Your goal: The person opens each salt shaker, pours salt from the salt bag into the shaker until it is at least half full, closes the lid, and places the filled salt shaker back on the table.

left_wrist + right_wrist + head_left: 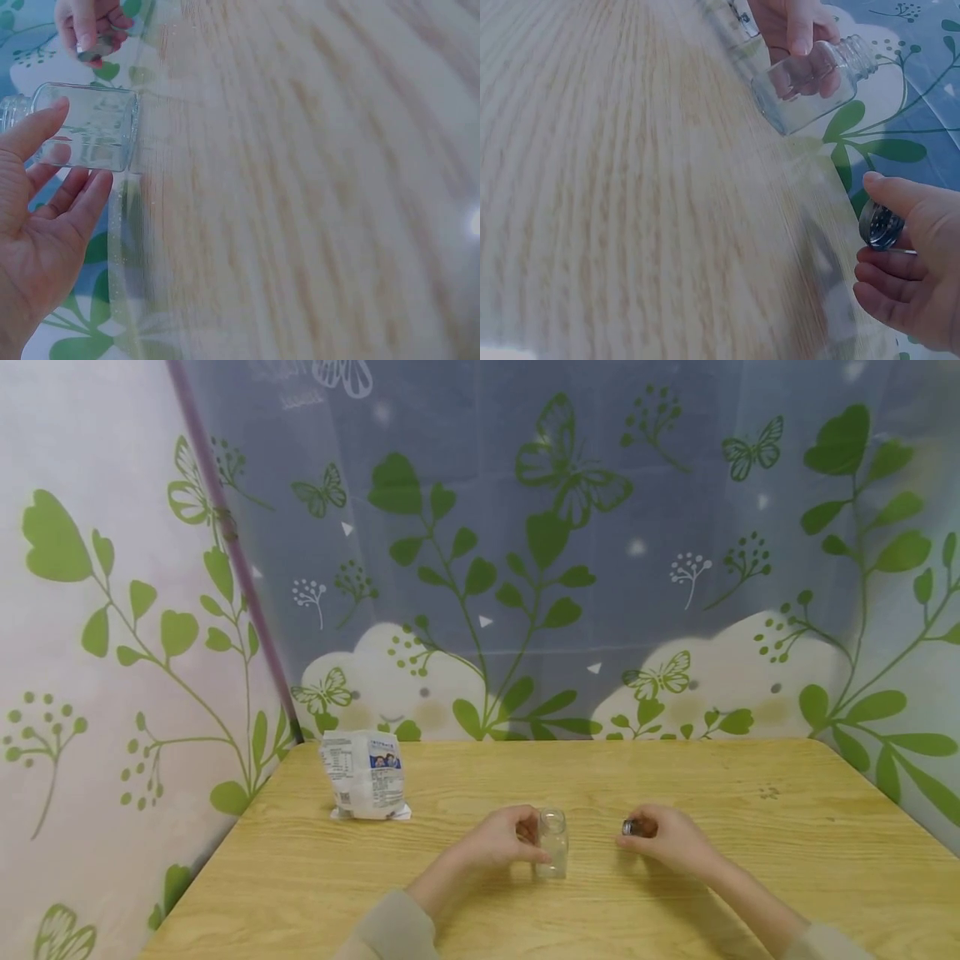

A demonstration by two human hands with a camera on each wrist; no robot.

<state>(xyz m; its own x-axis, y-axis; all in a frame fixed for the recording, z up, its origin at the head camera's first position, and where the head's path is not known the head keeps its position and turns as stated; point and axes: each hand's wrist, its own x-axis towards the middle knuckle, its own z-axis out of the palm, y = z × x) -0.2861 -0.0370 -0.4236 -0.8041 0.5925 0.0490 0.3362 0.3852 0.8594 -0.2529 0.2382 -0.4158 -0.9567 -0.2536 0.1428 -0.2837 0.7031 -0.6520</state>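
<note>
clear glass makes the jar the fragile thing: it is upright, mouth uncovered, roughly midway between the left and right edges of the tabletop and well short of the far edge. the left hand has its thumb on one side and its fingers on the other, spread only as wide as the jar's body. smooth walls could slip if that light hold slackens, and a sideways knock could tip the jar over. the right hand pinches a small dark cap between thumb and fingertips, nearly closed and well apart from the jar. so little of the cap is held that a twist or bump could drop it, and its round rim might roll. the paper-like bag stands near the far left corner, out of either hand's way; it looks light enough to topple if brushed.

the near edge is cut off below, and so are both sleeves. reflections hide whether anything lies inside the jar, and whether its base touches the wood is hard to judge. small pale spots in the cap may be holes. the bag's print is too small to read, its contents hidden.
</note>
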